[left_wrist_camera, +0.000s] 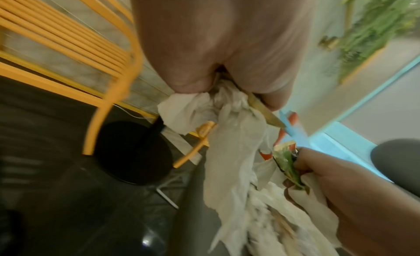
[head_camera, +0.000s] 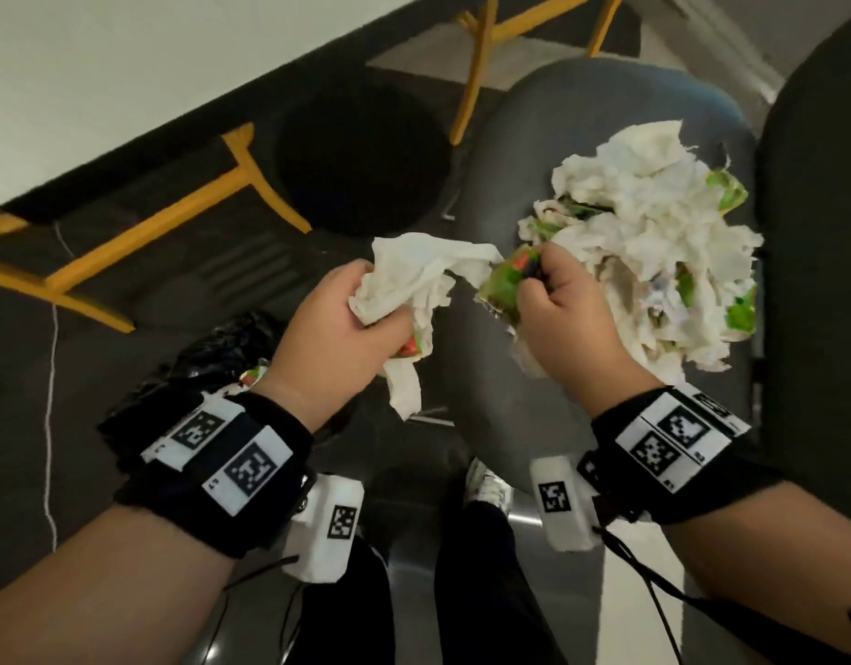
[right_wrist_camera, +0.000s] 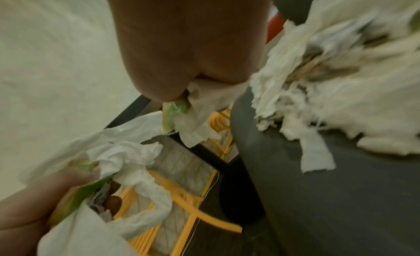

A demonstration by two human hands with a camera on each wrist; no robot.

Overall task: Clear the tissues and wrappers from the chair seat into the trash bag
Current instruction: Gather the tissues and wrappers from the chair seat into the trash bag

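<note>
With your left hand (head_camera: 339,319) clenched round a tissue wad (head_camera: 423,276) and your right hand (head_camera: 565,309) gripping a green wrapper (head_camera: 502,285) by the seat's pile (head_camera: 653,242), carry both low — straight over the trash bag (head_camera: 207,362) — before letting go.

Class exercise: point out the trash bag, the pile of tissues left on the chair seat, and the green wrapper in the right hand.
trash bag (head_camera: 212,357): head view, crumpled black top.
pile of tissues (head_camera: 653,242): head view, white middle.
green wrapper (head_camera: 502,280): head view, green face beside the fingers.
</note>
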